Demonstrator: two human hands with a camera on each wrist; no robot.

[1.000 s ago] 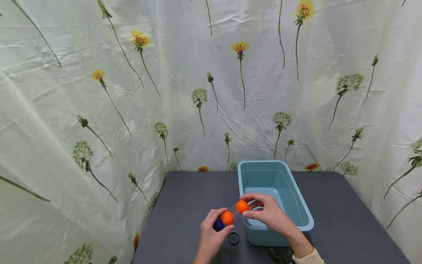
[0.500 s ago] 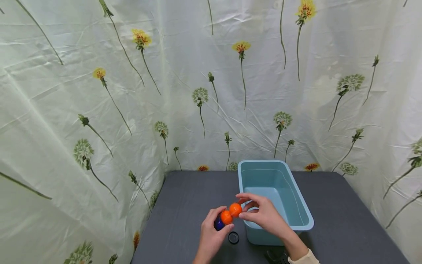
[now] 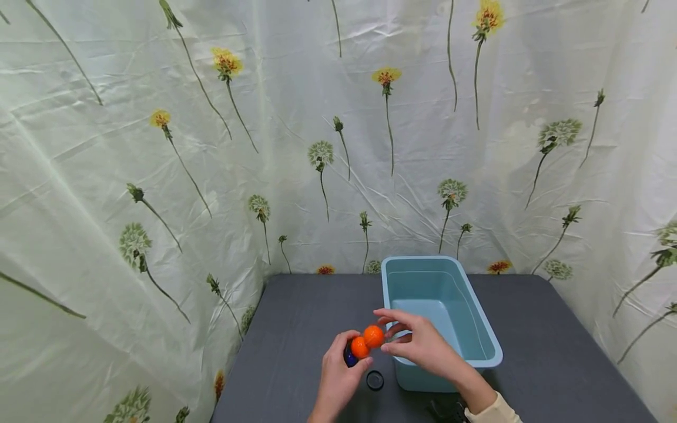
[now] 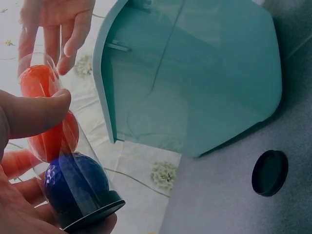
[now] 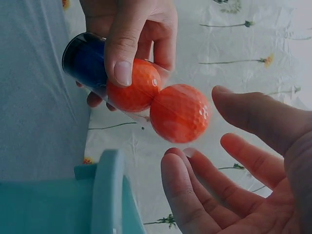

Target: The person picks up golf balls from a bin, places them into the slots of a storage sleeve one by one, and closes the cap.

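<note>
My left hand grips a clear plastic tube with a dark base, held tilted above the table. Inside lie a blue golf ball at the base end and an orange golf ball beside my left thumb. A second orange golf ball sits at the tube's far end, seemingly within its clear rim in the left wrist view, against the first. Just off that ball, my right hand has its fingers spread and holds nothing; the right wrist view shows a gap between them.
A light blue plastic bin stands on the dark table, behind and below my right hand. A round black cap lies left of the bin. A flower-print curtain hangs behind the table.
The outer orange ball has moved left and down against the other orange ball. My right fingers, earlier around it, have moved left and now stand apart from it. The left hand stays nearly in place.
</note>
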